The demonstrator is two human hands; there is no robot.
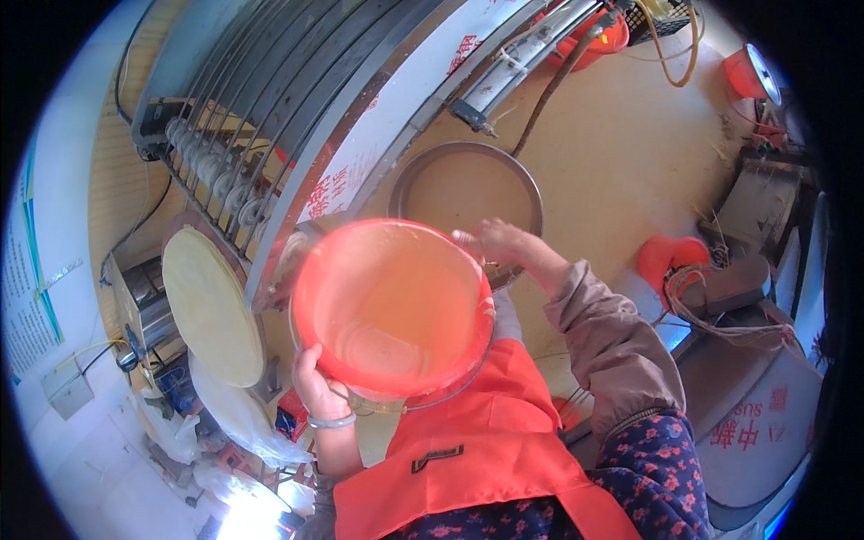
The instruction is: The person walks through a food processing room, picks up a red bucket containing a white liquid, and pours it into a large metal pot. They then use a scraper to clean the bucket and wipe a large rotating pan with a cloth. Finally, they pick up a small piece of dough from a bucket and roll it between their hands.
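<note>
While left fingers (310,362) clasp basin (308,310), right fingers (472,241) half-open at rim (382,226).

1. This appeared to be a small food workshop, where a metal machine (324,81) carried white rollers (222,186).
2. Pale, round, flat sheets (211,306) lay stacked beside the machine's lower corner.
3. A wide pan (463,147) stood near the machine's edge; a worker (616,355) in a red apron (459,481) held a red basin (307,301).

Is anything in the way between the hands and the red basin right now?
Nothing visible is. The left hand grips the red basin at its near-left rim, and the right hand is at the far-right rim, with no object between.
</note>
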